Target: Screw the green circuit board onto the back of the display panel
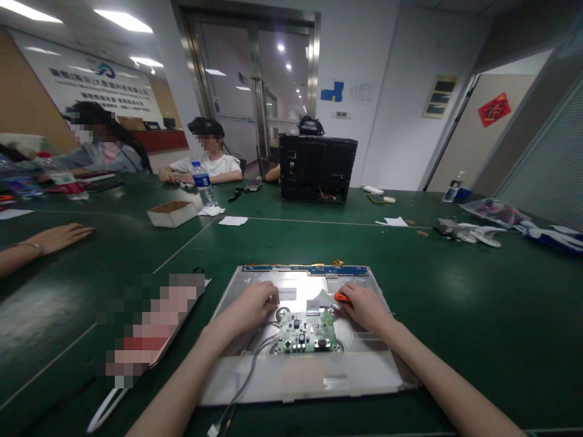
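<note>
Several people sat around a large green table (455, 340) in a room with a glass door (230, 79) at the back.
A person in a white shirt (228, 164) sat behind a blue-labelled water bottle (203, 182); near it stood an open box (172, 215). At far left, a person in a grey jacket (130, 156) sat beyond a red-labelled bottle (68, 182). A black case (319, 164) stood upright across the table, largely hiding someone behind it. To the right lay a clear plastic bag (492, 209), with another bottle (452, 188) beyond. A wall sign (113, 91) and a red paper diamond (494, 110) hung in the background.
</note>
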Motion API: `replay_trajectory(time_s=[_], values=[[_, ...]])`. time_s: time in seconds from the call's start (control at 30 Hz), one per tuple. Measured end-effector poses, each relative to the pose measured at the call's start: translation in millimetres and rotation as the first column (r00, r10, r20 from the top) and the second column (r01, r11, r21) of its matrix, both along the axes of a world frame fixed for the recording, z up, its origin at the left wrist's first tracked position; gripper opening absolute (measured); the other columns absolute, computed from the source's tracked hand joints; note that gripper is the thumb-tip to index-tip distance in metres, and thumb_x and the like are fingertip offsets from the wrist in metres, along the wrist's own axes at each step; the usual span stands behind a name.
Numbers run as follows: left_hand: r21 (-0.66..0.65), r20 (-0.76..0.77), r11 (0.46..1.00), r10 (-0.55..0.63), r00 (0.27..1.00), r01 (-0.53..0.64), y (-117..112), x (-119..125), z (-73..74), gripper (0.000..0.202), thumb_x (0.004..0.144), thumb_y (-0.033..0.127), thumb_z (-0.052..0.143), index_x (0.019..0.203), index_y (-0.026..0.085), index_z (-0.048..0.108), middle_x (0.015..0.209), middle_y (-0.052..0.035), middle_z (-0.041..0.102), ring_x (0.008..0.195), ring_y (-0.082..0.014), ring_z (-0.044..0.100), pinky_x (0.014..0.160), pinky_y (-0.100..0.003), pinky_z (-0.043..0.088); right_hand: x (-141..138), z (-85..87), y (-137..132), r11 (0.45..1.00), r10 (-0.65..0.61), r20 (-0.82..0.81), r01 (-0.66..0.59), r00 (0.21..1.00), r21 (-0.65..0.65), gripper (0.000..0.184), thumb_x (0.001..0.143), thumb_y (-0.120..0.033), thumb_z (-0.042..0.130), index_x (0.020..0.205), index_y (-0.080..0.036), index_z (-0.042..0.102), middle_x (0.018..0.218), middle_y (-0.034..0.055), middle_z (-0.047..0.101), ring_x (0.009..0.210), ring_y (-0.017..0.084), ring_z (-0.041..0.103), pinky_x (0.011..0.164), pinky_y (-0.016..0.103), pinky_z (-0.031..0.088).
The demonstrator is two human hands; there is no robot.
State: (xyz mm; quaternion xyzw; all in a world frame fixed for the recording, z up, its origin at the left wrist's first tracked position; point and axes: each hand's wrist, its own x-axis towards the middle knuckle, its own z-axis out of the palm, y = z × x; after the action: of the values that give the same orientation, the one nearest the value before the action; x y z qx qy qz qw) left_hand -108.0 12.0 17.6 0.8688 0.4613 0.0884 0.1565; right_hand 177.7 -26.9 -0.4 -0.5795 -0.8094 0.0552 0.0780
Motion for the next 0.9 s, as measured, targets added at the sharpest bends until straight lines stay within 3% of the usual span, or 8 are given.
replay_trajectory(time_s=[0.2, 0.4, 0.57, 0.7, 0.9], values=[[-0.037, -0.020, 0.999, -0.020, 1.000, 0.020, 12.1, 11.4, 3.0, 0.013, 0.074, 0.012, 0.050, 0.072, 0.017, 0.062, 0.074, -0.0040, 0.062, 0.071, -0.0185, 0.056, 0.064, -0.026, 0.037, -1.6, 3.7, 3.7, 1.000, 0.015, 0.033, -0.015, 0.999, -0.011, 0.014, 0.084, -0.017, 0.051, 0.095, -0.018, 0.061, 0.098, 0.0069, 0.064, 0.086, 0.021, 0.061, 0.068, 0.027, 0.038], [-0.099, 0.026, 0.992, -0.082, 0.996, 0.084, 17.8, 10.9, 2.1, 0.021, 0.070, 0.010, 0.054, 0.086, 0.019, 0.066, 0.079, -0.0024, 0.065, 0.071, -0.0164, 0.057, 0.063, -0.023, 0.039, -0.4, 5.4, 4.7, 1.000, 0.011, 0.028, -0.010, 1.000, -0.009, 0.015, 0.084, -0.016, 0.050, 0.092, -0.018, 0.062, 0.096, 0.0068, 0.066, 0.084, 0.020, 0.060, 0.067, 0.027, 0.036], [-0.082, 0.114, 0.994, -0.057, 0.992, 0.066, 16.6, 10.4, -4.2, 0.012, 0.074, 0.017, 0.055, 0.075, 0.017, 0.067, 0.072, -0.0023, 0.063, 0.068, -0.0166, 0.055, 0.063, -0.024, 0.038, -5.7, 11.6, 10.8, 1.000, 0.018, 0.004, -0.018, 1.000, 0.003, 0.015, 0.085, -0.014, 0.050, 0.091, -0.017, 0.063, 0.094, 0.0077, 0.067, 0.085, 0.020, 0.060, 0.068, 0.026, 0.035], [-0.066, 0.132, 0.998, -0.011, 0.991, 0.020, 17.1, 10.6, -8.4, 0.015, 0.073, 0.013, 0.051, 0.074, 0.017, 0.066, 0.072, -0.0027, 0.063, 0.068, -0.0166, 0.055, 0.065, -0.025, 0.038, -35.3, 18.9, 25.4, 0.996, 0.089, -0.023, -0.089, 0.996, 0.011, 0.015, 0.088, -0.021, 0.049, 0.091, -0.017, 0.063, 0.094, 0.0081, 0.067, 0.084, 0.019, 0.059, 0.067, 0.026, 0.035], [-0.039, 0.160, 0.999, 0.041, 0.986, -0.035, 18.0, 7.7, -12.1, 0.015, 0.072, 0.012, 0.049, 0.074, 0.017, 0.063, 0.076, -0.0032, 0.064, 0.072, -0.0183, 0.056, 0.066, -0.026, 0.039, -94.5, 17.5, 45.8, 0.964, 0.264, -0.039, -0.265, 0.964, -0.008, 0.015, 0.078, -0.024, 0.061, 0.091, -0.019, 0.066, 0.093, 0.0066, 0.068, 0.082, 0.019, 0.060, 0.063, 0.025, 0.034]])
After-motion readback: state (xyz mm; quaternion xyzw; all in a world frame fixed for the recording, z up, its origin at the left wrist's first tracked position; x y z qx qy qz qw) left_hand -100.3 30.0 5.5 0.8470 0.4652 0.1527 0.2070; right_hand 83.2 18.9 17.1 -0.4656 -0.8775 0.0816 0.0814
